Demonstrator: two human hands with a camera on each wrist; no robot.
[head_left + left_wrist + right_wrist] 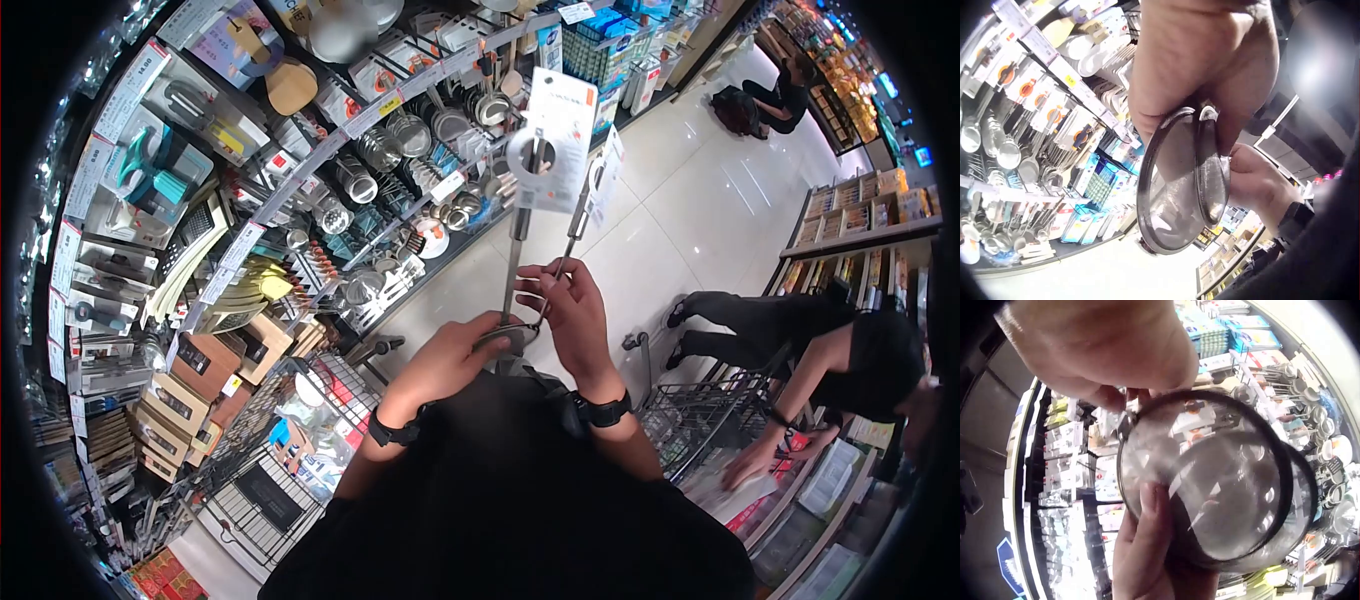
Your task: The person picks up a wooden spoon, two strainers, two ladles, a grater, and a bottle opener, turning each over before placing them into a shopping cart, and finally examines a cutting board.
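Two long-handled mesh strainers [1229, 500] are held up together in front of the body. Their round, dark-rimmed mesh heads overlap in the right wrist view. My left hand [440, 362] grips the heads at their rims, its thumb [1152, 503] lying against the mesh. With thumb and fingers, my right hand [578, 318] pinches the thin handle of one strainer near its head. The other steel handle [519, 225] rises beside it. Each handle bears a white cardboard tag [570, 120] at its upper end. In the left wrist view the mesh heads [1169, 187] hang below the left hand.
Shelves of kitchen utensils [410, 135] line the left, with cutting boards [185, 400] lower down. A shopping cart [265, 500] with goods stands at lower left. A person [850, 360] leans over a shelf on the right beside another cart [690, 430]. Another person [785, 100] crouches farther down the aisle.
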